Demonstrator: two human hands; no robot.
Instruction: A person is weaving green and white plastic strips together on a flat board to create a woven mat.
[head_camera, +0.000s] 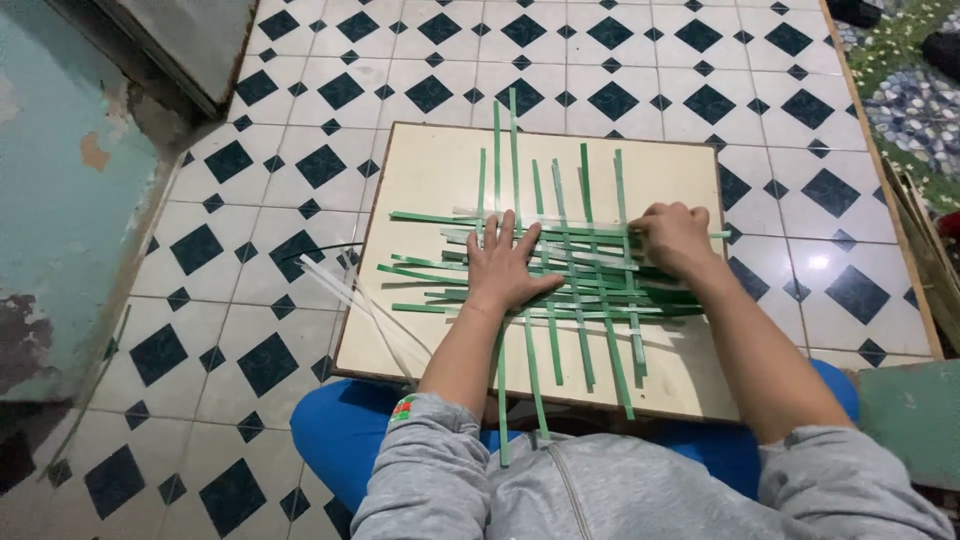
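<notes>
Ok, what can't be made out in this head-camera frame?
- Weave of green strips: the crossings under the left hand are covered by the flat palm.
- Right hand: its fingertips curl down onto the strips, so any pinch is hidden.
- Board: the near edge is hidden behind the grey sleeves.
- Top right corner: dark shapes cut off by the frame edge.

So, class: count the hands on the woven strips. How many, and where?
2. The left hand lies flat, fingers spread, on the middle of the green strips. The right hand is curled at the weave's upper right edge, over the cream board. No others show.
</notes>
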